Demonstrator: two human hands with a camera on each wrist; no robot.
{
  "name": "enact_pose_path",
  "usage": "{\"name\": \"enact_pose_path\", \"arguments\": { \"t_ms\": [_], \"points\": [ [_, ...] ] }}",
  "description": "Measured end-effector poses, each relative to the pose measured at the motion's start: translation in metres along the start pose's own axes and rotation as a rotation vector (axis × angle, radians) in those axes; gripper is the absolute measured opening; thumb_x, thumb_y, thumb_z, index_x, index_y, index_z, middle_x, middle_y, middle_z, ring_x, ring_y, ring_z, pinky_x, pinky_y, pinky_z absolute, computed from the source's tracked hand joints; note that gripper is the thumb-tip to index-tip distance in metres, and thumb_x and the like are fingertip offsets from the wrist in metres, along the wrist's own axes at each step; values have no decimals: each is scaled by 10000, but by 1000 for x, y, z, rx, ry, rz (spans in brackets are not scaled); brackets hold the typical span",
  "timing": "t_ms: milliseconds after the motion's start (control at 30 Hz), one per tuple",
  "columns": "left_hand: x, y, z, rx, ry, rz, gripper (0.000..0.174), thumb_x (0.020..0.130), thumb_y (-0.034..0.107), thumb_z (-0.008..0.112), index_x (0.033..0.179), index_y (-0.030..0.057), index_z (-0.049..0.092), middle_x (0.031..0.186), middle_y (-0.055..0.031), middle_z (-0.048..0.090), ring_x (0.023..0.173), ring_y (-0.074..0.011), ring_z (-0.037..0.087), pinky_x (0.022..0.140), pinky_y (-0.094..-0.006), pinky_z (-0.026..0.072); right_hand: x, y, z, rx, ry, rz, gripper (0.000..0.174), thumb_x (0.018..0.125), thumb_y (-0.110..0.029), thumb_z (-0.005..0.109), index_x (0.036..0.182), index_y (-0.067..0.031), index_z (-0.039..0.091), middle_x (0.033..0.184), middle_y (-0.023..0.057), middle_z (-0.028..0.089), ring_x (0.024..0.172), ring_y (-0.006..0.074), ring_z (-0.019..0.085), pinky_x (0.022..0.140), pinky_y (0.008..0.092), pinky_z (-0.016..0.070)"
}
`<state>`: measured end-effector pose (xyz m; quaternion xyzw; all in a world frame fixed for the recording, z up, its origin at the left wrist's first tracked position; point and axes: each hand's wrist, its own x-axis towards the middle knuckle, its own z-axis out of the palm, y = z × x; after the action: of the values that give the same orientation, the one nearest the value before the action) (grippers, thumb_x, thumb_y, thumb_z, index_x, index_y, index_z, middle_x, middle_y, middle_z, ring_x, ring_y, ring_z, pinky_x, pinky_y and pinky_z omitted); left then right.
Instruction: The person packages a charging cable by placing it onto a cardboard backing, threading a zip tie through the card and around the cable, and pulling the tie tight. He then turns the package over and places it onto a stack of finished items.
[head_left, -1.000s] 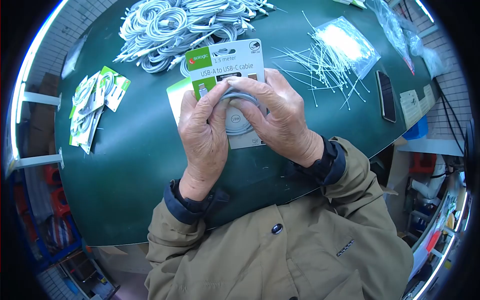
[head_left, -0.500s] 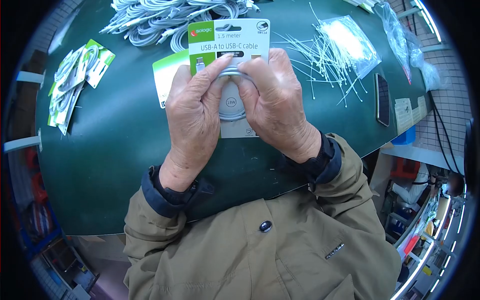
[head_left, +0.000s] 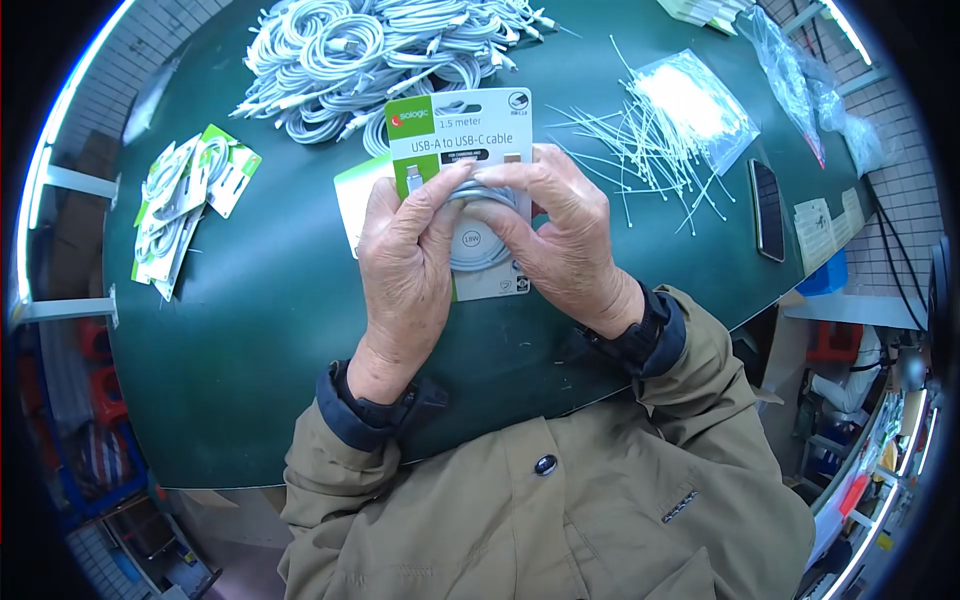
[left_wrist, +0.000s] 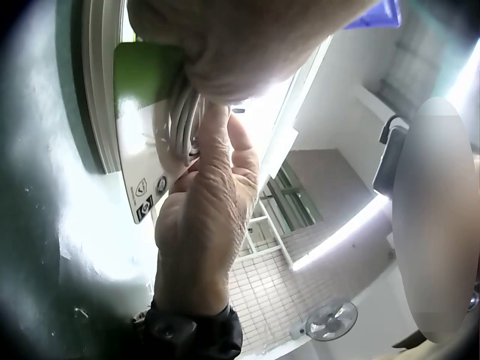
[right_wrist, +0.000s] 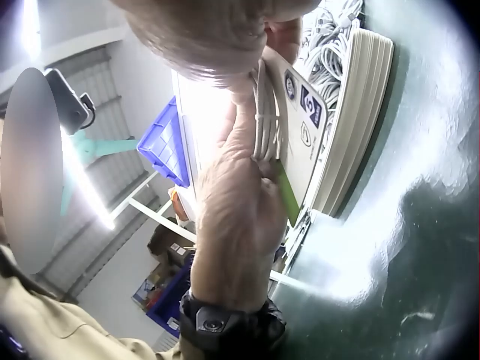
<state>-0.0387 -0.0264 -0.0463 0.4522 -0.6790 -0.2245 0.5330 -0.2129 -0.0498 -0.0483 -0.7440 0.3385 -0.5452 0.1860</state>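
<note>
A coiled white cable [head_left: 482, 254] lies against the front of a printed white and green card [head_left: 460, 122], labelled as a USB-A to USB-C cable. My left hand [head_left: 408, 262] pinches the top of the coil with thumb and forefinger from the left. From the other side, my right hand [head_left: 568, 240] grips the same part of the loops, its fingertips close to the left ones. Seen from the right wrist, the cable strands [right_wrist: 264, 112] run between the hands beside the card [right_wrist: 306, 131]. The fingers hide part of the card's middle.
Behind the held card stands a stack of cards [right_wrist: 364, 105]. A big heap of coiled cables [head_left: 345, 60] covers the far side of the green table [head_left: 270, 390]. Carded cables [head_left: 180, 215] lie left; loose white cable ties [head_left: 650, 140], a plastic bag [head_left: 705, 95] and a phone [head_left: 767, 210] lie right.
The head view dipped and swung back, shifting everything in the frame. Both hands stay at the top of the coil, with small shifts of the fingers.
</note>
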Motion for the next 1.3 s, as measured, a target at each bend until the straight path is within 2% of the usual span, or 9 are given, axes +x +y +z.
{"name": "enact_pose_path", "arguments": {
  "t_ms": [200, 400, 500, 600, 800, 900, 1000, 1200, 1300],
  "points": [
    [-4, -6, 0, -59, 46, -7, 362, 994, -18, 701, 1352, 25, 677, 1191, -89, 647, 1086, -168, 631, 937, -318, 530, 1, 0, -2, -61, 13, -63, 225, 892, -36, 802, 1096, -53, 710, 1059, 187, 671, 888, 323, 702, 721, 392, 587],
    [-5, -13, 2, -143, 43, 7, 259, 962, -37, 736, 1212, 9, 685, 1168, -83, 645, 1075, -163, 635, 928, -321, 537, 2, -4, -6, -129, 2, -4, 167, 889, -36, 803, 987, -32, 667, 996, 162, 627, 813, 283, 670, 682, 387, 562],
    [-2, -16, 4, -49, 72, 62, 197, 945, 53, 779, 1133, 50, 722, 1051, -92, 670, 960, -224, 666, 799, -348, 541, -3, -2, 0, 84, -16, 257, 157, 884, -32, 805, 951, -33, 663, 964, 157, 597, 773, 271, 642, 659, 371, 538],
    [1, -18, 4, 79, 65, 51, 170, 952, 62, 776, 1111, 41, 720, 1038, -97, 667, 948, -230, 665, 794, -355, 539, 0, -7, 0, 102, -37, 348, 148, 880, -35, 809, 946, -35, 677, 928, 142, 585, 757, 254, 625, 655, 362, 521],
    [4, -19, 5, -15, 68, -13, 164, 991, 46, 735, 1151, 18, 716, 1078, -78, 648, 1006, -189, 621, 870, -331, 508, 4, 0, -1, -71, -28, 134, 179, 865, -48, 835, 995, -55, 713, 920, 119, 630, 768, 236, 637, 681, 365, 538],
    [9, -5, 1, -39, 74, 18, 231, 994, 29, 726, 1225, 23, 727, 1111, -85, 648, 1028, -188, 624, 894, -331, 512, 7, -7, -2, 15, 31, 133, 215, 854, -60, 850, 1025, -61, 719, 964, 132, 665, 782, 251, 654, 690, 373, 552],
    [8, -6, 2, -148, 62, 19, 267, 991, 11, 722, 1257, 30, 738, 1139, -90, 645, 1039, -187, 628, 900, -325, 518, 3, -10, -1, 115, 65, 303, 236, 852, -74, 856, 1042, -56, 717, 987, 139, 682, 789, 273, 660, 693, 379, 560],
    [9, -11, 3, -94, 60, 23, 209, 974, 36, 746, 1179, 65, 771, 1087, -102, 644, 994, -219, 651, 847, -339, 544, 0, 2, 4, 44, 85, 99, 192, 854, -39, 836, 986, -29, 696, 963, 153, 666, 795, 286, 675, 677, 376, 555],
    [9, -11, 5, 12, 47, -24, 158, 981, 50, 737, 1136, 57, 761, 1069, -106, 640, 968, -236, 655, 830, -348, 536, -1, 0, 6, -1, 56, 191, 164, 850, -27, 824, 948, -21, 692, 926, 155, 643, 773, 290, 663, 653, 369, 538]
  ]
}}
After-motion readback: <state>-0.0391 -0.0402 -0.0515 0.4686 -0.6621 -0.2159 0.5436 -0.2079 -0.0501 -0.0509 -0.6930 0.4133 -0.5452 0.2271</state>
